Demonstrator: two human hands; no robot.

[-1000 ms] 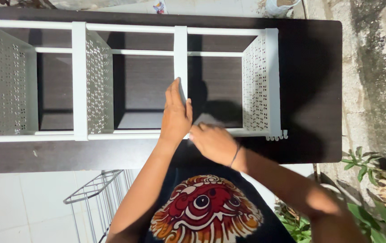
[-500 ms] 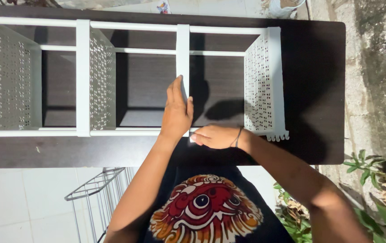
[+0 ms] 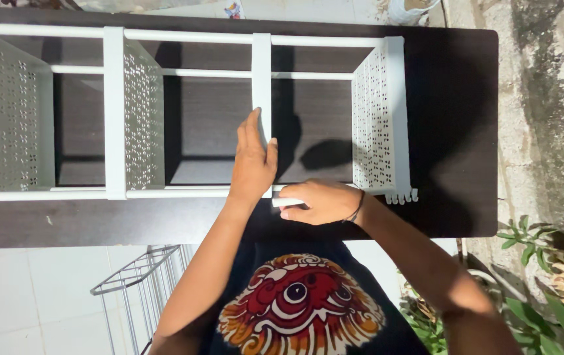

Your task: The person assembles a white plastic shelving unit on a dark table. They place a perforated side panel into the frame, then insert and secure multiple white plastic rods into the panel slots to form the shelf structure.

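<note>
We are laying our left hand (image 3: 253, 164) flat, fingers straight and pressed together, pointing away from us along the white upright panel (image 3: 261, 85) of the white rack (image 3: 114, 112). The palm is resting where that panel meets the near rail (image 3: 177, 193), so the hand is bracing rather than clasping; nothing is closed inside it.

We are curling our right hand (image 3: 321, 202) loosely around a short white tube (image 3: 287, 202), whose free end is showing just past the fingertips. The fingers are wrapped about it in a half-closed hold, the thumb side hidden under the hand, so we cannot tell how firmly it is pinched.

The relation that matters sits right here. The tube is lying crosswise in front of us, its long axis running left to right, in line with the near rail and at a right angle to the panel under our left palm. Its free end is pointing left, toward the foot of the panel, and is lying just beside the heel of our left hand, close to touching it. The right hand is the one on the tube; the left is nearer the joint.

Outward from the hands, the rack is lying on its side on a dark wooden table (image 3: 453, 131), with perforated white shelf panels (image 3: 377, 125) standing on edge to either side. Below the table's near edge, a wire rack (image 3: 137, 283) is standing on pale floor tiles (image 3: 25, 296), and green plants (image 3: 558, 263) are growing along the rough wall on our right.
</note>
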